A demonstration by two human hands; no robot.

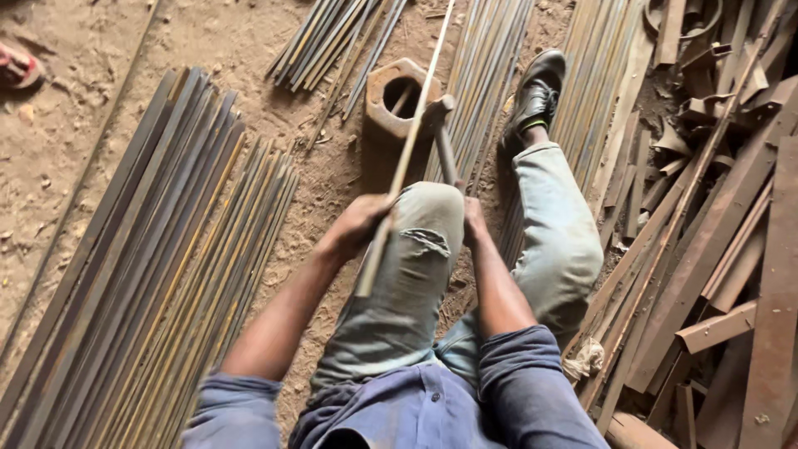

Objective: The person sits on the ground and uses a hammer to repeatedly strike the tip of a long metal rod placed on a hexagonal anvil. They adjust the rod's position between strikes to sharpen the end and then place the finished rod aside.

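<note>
Gripping a long thin metal rod, the left hand is closed tight around it a little above its near end, and the rod runs away from that grip across the rusty hexagonal block standing on the dirt floor. The right hand, just across the bent knee from the left, seems wrapped around the handle of a hammer, though the knee hides most of the fingers; the hammer head sits ahead of that grip, right at the rod above the block. Judging from this, a blow landing off the block could kick the thin rod sideways in the left hand or make it whip, since it rests on only 1 point beyond the grip. A glancing head could also slide down the rod toward the left fingers. The outstretched foot in its black shoe lies close beside the block and could be caught too. The only hollow thing is the block itself: its round hole looks dark and I cannot tell whether anything sits inside. Bundles of similar rods lie to the outside of the left grip, and scrap angle iron is piled beyond the right.
</note>
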